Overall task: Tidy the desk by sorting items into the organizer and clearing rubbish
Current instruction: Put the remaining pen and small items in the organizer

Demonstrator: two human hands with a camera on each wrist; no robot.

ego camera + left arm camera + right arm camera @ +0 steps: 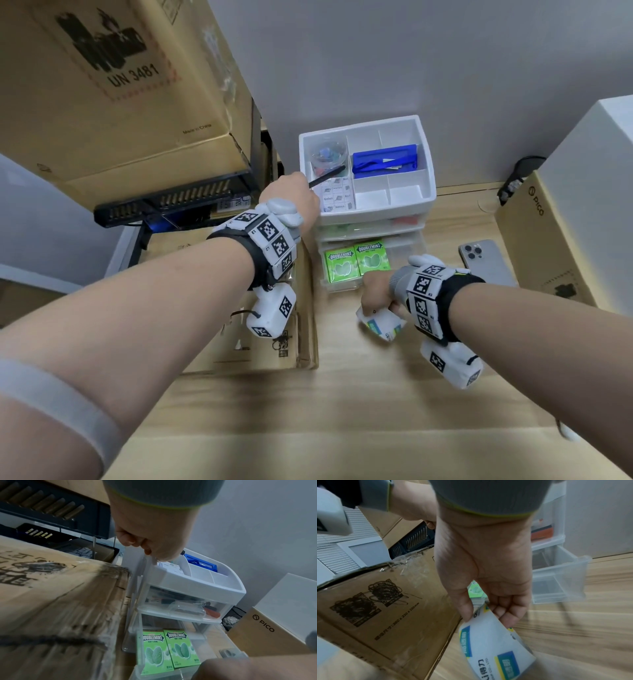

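gum boxes (356, 262) in open bottom drawer (404, 253) | phone (486, 262) right of organizer (428, 171)

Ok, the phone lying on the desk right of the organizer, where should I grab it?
Take the phone by its two long edges, coming from above: it lies flat, camera side up, so no face offers grip. The PICO box crowds its right edge; a free hand is needed.

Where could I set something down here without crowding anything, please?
The wooden desk in front of the open drawer is bare, and so are the organizer's front right compartments. The drawer's left holds two gum boxes; cardboard boxes crowd both sides.
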